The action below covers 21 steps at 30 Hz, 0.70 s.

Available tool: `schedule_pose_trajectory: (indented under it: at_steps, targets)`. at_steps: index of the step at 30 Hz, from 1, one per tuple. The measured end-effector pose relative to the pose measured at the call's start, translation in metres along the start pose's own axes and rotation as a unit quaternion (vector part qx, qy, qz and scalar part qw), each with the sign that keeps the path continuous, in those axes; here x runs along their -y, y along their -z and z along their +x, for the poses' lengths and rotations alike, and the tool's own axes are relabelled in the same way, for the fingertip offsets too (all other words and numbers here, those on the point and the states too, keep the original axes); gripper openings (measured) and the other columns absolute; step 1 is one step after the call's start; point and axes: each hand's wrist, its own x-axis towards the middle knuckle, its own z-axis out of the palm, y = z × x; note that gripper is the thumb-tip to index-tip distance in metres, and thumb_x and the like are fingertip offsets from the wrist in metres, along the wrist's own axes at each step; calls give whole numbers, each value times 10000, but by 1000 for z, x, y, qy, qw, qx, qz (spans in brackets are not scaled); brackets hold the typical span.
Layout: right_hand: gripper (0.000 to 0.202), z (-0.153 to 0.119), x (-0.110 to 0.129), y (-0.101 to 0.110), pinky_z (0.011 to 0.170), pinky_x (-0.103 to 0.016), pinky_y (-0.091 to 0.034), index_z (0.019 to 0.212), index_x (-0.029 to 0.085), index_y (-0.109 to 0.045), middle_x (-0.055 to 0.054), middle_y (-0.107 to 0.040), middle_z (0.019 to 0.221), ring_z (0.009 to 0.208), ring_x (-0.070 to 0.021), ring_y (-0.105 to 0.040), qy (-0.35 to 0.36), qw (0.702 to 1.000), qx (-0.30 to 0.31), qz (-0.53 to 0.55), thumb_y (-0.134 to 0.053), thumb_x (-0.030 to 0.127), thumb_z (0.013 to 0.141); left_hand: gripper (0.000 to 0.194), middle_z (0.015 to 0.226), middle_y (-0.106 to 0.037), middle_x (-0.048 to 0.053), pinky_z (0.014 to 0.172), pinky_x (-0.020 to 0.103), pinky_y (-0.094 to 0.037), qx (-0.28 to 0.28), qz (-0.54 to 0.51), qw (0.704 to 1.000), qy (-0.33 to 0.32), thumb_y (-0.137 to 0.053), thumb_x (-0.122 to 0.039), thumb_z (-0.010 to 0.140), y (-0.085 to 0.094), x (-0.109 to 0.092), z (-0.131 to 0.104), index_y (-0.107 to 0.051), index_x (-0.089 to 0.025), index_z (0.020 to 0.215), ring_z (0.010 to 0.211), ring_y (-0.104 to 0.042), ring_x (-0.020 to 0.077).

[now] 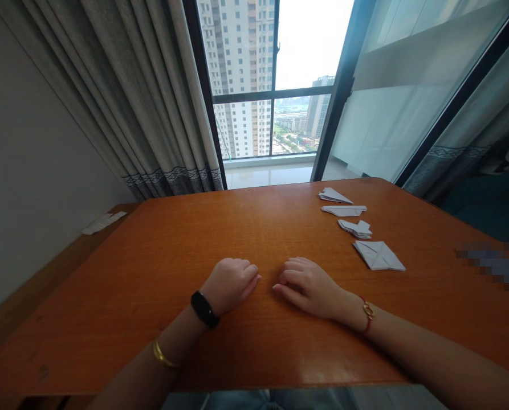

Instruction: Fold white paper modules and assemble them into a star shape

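My left hand (232, 282) rests on the orange-brown wooden table (172, 245), its fingers curled closed with nothing visible in them. A short gap separates it from my right hand (308, 285), which also lies on the wood with fingers curled in and nothing showing between them. Beyond my right hand, several folded white papers form a column: a square one (379, 255) is nearest, then a small angular one (355, 229), a long narrow one (343, 210) and a pointed one (334, 195) at the back. Neither hand touches them.
A blurred patch (496, 266) covers something at the table's right side. White paper strips (104, 222) lie on a ledge (66, 256) beyond the left edge. Grey curtains (151, 85) and a window (273, 94) stand behind the table.
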Motion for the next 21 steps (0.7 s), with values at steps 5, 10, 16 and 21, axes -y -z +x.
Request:
schedule_pose_trajectory:
  at_steps: [5,10,16,21]
  targets:
    - [259,0,9,0,682,-314,-370,760,183,-620,-37,-598,734,697,-154,-495,41,999,3,-7,-488,327,930,280,762,-630,46,613,302,-380,19,18,999,-32,-395,-320,955,-5,-7,2,-561,-181,777,684,-575,177]
    - [222,1,21,1,839,-377,-403,809,190,-648,-82,-643,1035,929,-207,-507,96,995,-33,-26,-511,333,911,198,782,-630,51,608,313,-371,27,20,998,-49,-449,-291,932,-12,-6,6,-581,-173,845,692,-572,190]
    - [298,15,53,-1,1067,-443,-241,822,219,-670,44,-430,1457,1251,-259,-323,195,979,-6,-49,-473,419,922,232,740,-624,42,603,326,-354,52,-37,997,-36,-460,-305,929,-10,-4,12,-597,-179,790,662,-545,183]
    - [359,25,61,-3,1051,-470,-210,846,211,-699,38,-452,1443,1211,-267,-342,209,975,46,-55,-458,465,925,261,720,-615,22,619,314,-343,57,-45,997,-21,-476,-354,921,-6,-7,14,-604,-190,763,647,-504,156]
